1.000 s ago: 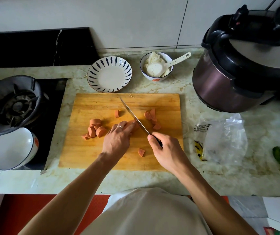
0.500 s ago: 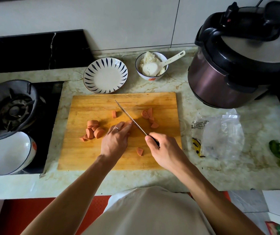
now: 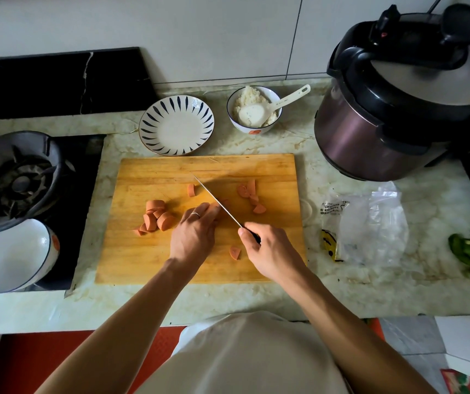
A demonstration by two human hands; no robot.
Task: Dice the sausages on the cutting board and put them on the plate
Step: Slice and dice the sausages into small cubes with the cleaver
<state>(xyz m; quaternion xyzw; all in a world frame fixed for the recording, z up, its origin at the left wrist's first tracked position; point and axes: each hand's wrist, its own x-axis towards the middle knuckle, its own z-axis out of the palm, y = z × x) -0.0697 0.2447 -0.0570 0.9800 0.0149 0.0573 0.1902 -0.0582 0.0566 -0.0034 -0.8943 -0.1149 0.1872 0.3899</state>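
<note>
I'm in the dicing step: the right hand (image 3: 270, 248) has its fingers wrapped round the handle of the knife (image 3: 218, 202), with the blade angled across the middle of the board (image 3: 148, 260) and its edge down among the sausage. The left hand (image 3: 195, 233) lies flat-ish beside the blade on its left, fingertips pressing on a sausage piece (image 3: 216, 206) that I can barely make out under them, so I can't say how much of it is left to cut.

The cut sausage is all on the board: a heap of chunks (image 3: 157, 218) left of the left hand, one loose slice (image 3: 191, 190) just left of the blade tip, a scatter (image 3: 251, 195) right of the blade, and one bit (image 3: 235, 252) near the board's front, between the two hands. The plate (image 3: 154, 120), just behind the board's back left corner, has nothing on it.

Many pieces look like half-rounds, not dice, so I judge more cutting is due. Next I'd keep the left fingertips tucked clear of the edge, regather the chunks under the blade, and only then carry them to the plate.
</note>
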